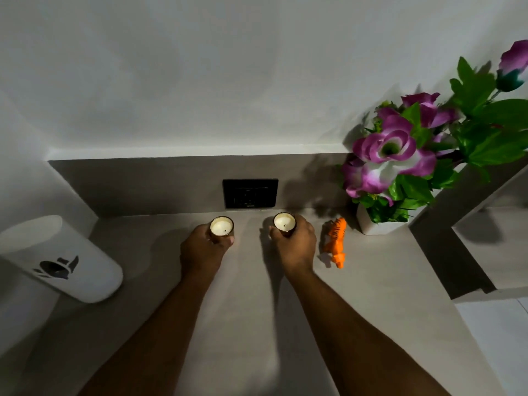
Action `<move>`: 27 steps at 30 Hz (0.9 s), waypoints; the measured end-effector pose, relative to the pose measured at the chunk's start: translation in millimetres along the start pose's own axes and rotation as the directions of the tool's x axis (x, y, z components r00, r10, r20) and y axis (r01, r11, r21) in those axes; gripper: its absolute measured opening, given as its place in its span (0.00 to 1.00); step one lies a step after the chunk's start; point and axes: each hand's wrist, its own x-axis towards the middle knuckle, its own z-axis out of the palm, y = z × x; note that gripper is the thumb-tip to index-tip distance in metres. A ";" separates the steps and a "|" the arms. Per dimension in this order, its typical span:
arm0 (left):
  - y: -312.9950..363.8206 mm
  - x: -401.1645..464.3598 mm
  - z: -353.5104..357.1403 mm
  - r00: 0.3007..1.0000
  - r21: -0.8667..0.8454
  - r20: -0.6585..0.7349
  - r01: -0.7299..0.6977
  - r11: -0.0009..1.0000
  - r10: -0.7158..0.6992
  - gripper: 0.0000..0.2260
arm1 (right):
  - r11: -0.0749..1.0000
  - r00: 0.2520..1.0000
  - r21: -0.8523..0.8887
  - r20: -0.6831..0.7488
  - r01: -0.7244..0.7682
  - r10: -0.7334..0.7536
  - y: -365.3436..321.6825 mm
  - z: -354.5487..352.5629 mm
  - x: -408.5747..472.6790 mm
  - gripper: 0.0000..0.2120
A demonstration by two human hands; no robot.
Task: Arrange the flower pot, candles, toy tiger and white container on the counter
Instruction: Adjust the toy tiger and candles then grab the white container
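Observation:
Two small candles in dark glass jars stand near the back of the grey counter. My left hand is wrapped around the left candle. My right hand grips the right candle. An orange toy tiger lies just right of my right hand, apart from it. Behind the tiger, at the back right, a white flower pot holds purple flowers and green leaves. A white container with a dark cut-out pattern stands at the far left.
A black wall socket sits on the grey backsplash between and behind the two candles. A lower grey ledge steps down past the counter's right edge. White wall rises behind the counter.

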 end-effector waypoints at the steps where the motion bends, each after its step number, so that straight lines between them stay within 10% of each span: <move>1: 1.3 4.1 1.8 1.000 0.003 -0.007 -0.017 1.000 0.017 0.20 | 1.000 1.000 -0.009 -0.002 0.005 -0.005 0.4 2.0 3.9 0.24; 14: 7.1 25.6 11.9 1.000 0.003 0.001 -0.024 1.000 0.024 0.28 | 0.997 0.992 -0.048 0.118 0.055 -0.049 9.8 1.9 7.8 0.38; 19: -26.2 -33.6 -17.8 0.998 0.091 0.047 -0.042 0.995 0.038 0.32 | 0.827 0.902 -0.404 0.347 0.390 -0.256 46.7 -13.5 -58.9 0.43; 27: -109.6 -90.8 -90.9 0.911 0.173 -0.411 0.110 0.979 -0.029 0.45 | 0.580 0.790 -0.556 0.537 0.595 -0.296 66.8 -20.1 -86.7 0.49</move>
